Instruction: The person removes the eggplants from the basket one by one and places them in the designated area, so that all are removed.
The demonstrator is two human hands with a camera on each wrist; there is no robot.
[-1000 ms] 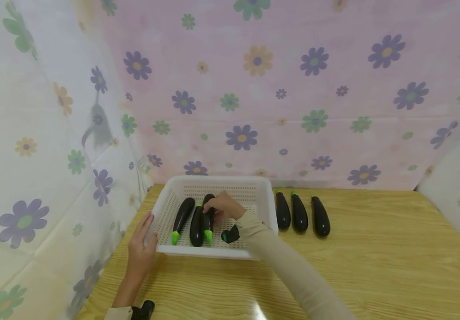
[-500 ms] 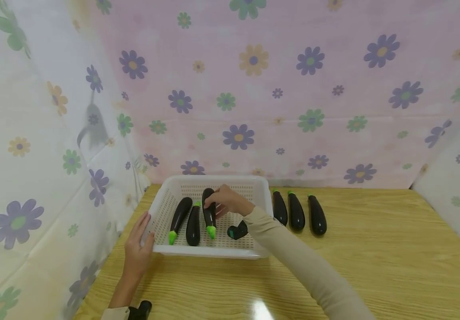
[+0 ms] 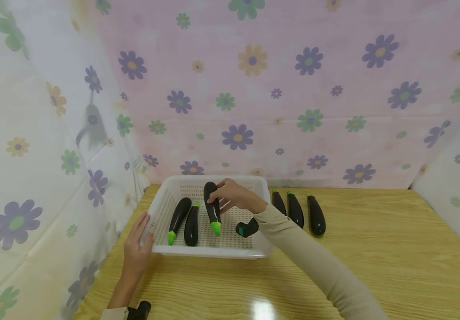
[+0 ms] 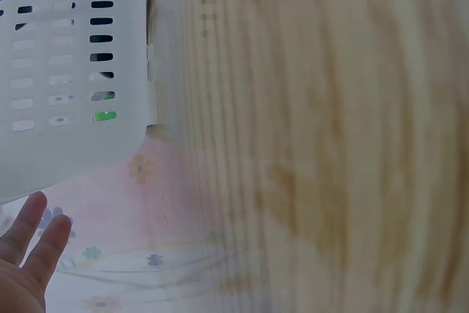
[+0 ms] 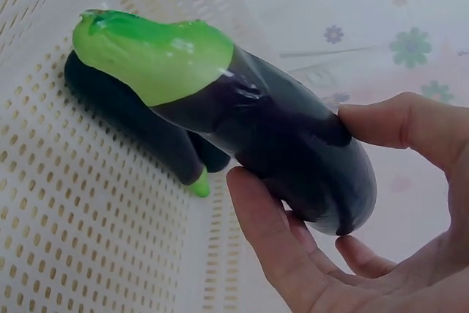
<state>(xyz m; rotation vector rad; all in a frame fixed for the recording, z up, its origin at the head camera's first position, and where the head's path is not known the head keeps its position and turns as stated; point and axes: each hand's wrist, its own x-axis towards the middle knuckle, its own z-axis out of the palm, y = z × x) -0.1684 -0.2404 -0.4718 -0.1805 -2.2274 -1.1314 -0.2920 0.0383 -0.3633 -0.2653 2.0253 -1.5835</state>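
My right hand [image 3: 236,195] pinches a dark eggplant [image 3: 213,206] with a bright green cap between thumb and fingers, close over the basket floor. In the right wrist view the held eggplant [image 5: 286,137] slants with its green end toward the upper left. Two more eggplants lie to its left in the white slotted basket [image 3: 210,253]: one eggplant [image 3: 179,218] with its cap toward me, the other eggplant [image 3: 191,226] with its cap away. At the basket's left side my left hand [image 3: 137,242] rests with straight fingers on the wall; its fingers show at lower left in the left wrist view.
Three eggplants lie in a row on the wooden table [image 3: 374,249] right of the basket; the rightmost eggplant [image 3: 316,215] is fully visible, the others partly behind my right sleeve [image 3: 302,253]. Flower-patterned cloth [image 3: 278,102] hangs behind and at the sides.
My right hand has raised the eggplant and carried it right, away from the two others in the basket. The left hand stays at the basket's left side; the head view has shifted slightly.
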